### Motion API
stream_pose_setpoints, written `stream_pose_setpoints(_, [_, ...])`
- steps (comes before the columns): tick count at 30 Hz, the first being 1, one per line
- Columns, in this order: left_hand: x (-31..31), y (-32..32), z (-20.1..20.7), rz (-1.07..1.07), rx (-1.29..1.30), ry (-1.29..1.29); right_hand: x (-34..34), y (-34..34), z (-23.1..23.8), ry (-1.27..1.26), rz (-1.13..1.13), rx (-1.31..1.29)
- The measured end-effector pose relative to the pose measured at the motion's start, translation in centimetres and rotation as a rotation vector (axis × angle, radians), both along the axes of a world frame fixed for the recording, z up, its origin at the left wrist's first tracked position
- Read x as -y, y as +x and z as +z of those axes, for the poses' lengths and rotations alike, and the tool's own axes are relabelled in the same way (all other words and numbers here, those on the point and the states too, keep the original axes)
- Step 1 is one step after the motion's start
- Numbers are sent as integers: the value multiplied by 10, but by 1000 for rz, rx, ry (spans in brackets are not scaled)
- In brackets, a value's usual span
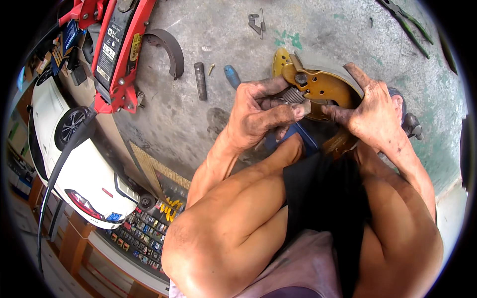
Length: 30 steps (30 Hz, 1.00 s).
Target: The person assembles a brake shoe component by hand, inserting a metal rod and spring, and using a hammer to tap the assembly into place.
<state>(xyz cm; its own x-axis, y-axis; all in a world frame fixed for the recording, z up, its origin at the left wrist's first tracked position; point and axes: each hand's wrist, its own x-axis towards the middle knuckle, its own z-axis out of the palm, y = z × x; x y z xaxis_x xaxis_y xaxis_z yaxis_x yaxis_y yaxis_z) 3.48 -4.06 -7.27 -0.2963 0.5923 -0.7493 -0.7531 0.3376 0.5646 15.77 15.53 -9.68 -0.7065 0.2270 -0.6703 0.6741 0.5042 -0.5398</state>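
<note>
In front of my knees, both hands are at a gold-coloured brake shoe [323,82] with a curved rim and several holes. My right hand [372,111] grips its right end, fingers over the outer rim and thumb on the inner side. My left hand [258,111] is closed at the shoe's left end, thumb and fingers pinching a ribbed metal coil spring [293,95]. Another yellow plate [279,62] with holes shows just beyond the left end. Below the shoe, a further gold-brown part [340,142] sits between my legs, partly hidden.
On the concrete floor lie a dark curved brake shoe [171,49], a metal tube [200,81], a small bolt [211,68], a blue handle [231,76], metal clips [257,24] and green-handled pliers [407,25]. A red jack [121,64] stands at upper left, a white car [84,159] beyond.
</note>
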Motion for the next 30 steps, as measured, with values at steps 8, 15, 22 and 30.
stream_pose_setpoints(8, [-2,-8,-15,-142,-48,73,-6,1,-7,10,-86,-400])
stream_pose_setpoints(15, [-5,-17,-17,-331,-548,387,-25,4,-30,303,100,-873])
stream_pose_setpoints(22, [-9,-4,-34,-514,-831,541,-38,8,-54,414,151,-1159])
stream_pose_setpoints(30, [-17,4,-26,-359,-679,620,-56,16,-69,180,-37,-1318])
